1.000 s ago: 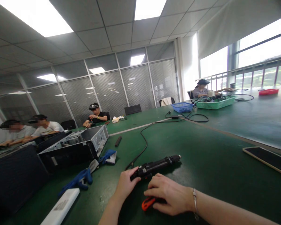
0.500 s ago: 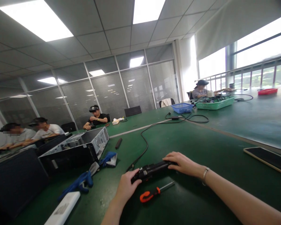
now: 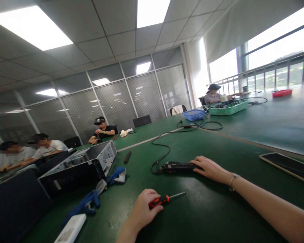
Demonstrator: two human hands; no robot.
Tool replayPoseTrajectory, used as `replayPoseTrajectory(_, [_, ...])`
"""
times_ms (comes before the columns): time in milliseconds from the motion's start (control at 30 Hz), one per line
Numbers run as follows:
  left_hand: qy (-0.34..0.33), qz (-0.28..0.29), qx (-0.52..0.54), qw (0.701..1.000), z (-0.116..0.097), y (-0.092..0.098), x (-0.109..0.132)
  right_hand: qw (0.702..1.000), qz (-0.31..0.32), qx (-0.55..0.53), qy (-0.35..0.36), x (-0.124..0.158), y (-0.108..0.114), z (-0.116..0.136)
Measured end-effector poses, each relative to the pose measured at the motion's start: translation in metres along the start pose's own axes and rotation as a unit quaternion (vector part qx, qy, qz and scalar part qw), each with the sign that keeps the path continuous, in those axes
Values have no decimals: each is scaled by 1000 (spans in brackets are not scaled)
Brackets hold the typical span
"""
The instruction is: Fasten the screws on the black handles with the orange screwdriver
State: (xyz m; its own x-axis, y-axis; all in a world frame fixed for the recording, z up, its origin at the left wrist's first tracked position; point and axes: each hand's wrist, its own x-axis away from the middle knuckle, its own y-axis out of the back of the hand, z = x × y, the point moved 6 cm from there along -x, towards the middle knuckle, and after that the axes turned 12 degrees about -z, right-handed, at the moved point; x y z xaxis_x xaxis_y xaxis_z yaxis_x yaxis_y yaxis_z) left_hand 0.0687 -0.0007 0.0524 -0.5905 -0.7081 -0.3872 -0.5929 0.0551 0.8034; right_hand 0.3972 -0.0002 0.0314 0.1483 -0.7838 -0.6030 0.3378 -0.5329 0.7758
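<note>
My left hand (image 3: 144, 212) is closed on the orange handle of a small screwdriver (image 3: 165, 199) that lies on the green table (image 3: 218, 148), its metal shaft pointing right. My right hand (image 3: 210, 167) rests with fingers laid over the right end of a black corded power tool (image 3: 176, 167) lying flat further out on the table. Its black cable (image 3: 162, 146) loops away toward the far side.
An open computer case (image 3: 78, 165) lies at left, with blue gloves (image 3: 91, 197) and a white box (image 3: 71, 229) in front of it. A dark tablet (image 3: 288, 165) lies at right. Baskets (image 3: 228, 108) and several seated people are along the far edges.
My left hand let go of the black tool and took the screwdriver's orange handle. My right hand pushed the black tool further away across the table.
</note>
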Motion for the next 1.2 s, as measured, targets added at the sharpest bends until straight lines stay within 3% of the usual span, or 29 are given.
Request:
replayPoseTrajectory(133, [4,11,-5,1000,-1,-1,-1,980,-40,133,-140,15,9,-82])
replayPoseTrajectory(267, [10,9,-5,1000,0,0,0,901,-70,260,-341,46,35,-154])
replayPoseTrajectory(367, [13,7,-5,1000,1,-1,0,865,-87,290,-401,65,53,-181])
replayPoseTrajectory(533, [35,31,13,999,3,-5,0,851,-92,301,-419,76,61,-197])
replayPoseTrajectory(767, [35,71,27,997,-2,-8,3,848,-103,312,-416,72,59,-199])
replayPoseTrajectory(1200, [47,69,58,995,-5,-7,3,850,-129,318,-399,72,61,-195])
